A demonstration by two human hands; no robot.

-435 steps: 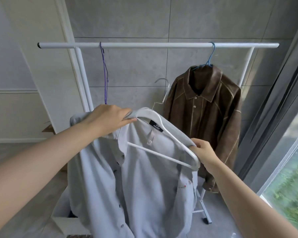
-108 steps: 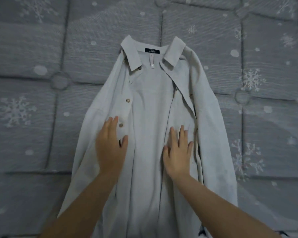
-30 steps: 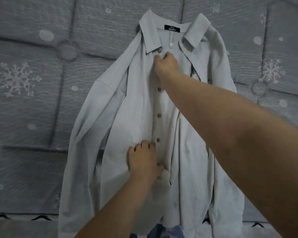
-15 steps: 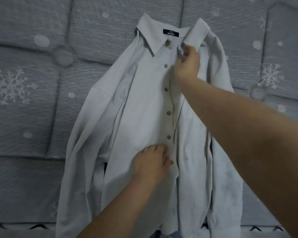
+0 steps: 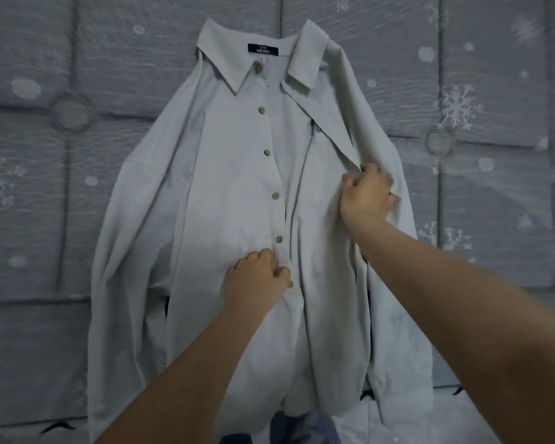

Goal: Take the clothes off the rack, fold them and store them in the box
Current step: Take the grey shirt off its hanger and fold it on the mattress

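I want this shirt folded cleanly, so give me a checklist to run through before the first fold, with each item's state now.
1. Shirt lies front up on the mattress: ok.
2. Front panels closed over each other: not ok, the right front is turned open.
3. Left hand holds the button placket down: ok.
4. Right hand grips the open front edge: ok.
5. Collar flat: not ok, its right point is bent up.
6. Storage box within reach: cannot tell, it is out of view.

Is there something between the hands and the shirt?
No. Both hands are already on the shirt: the left hand grips the button edge low down, and the right hand grips the other front panel. The box is out of view.
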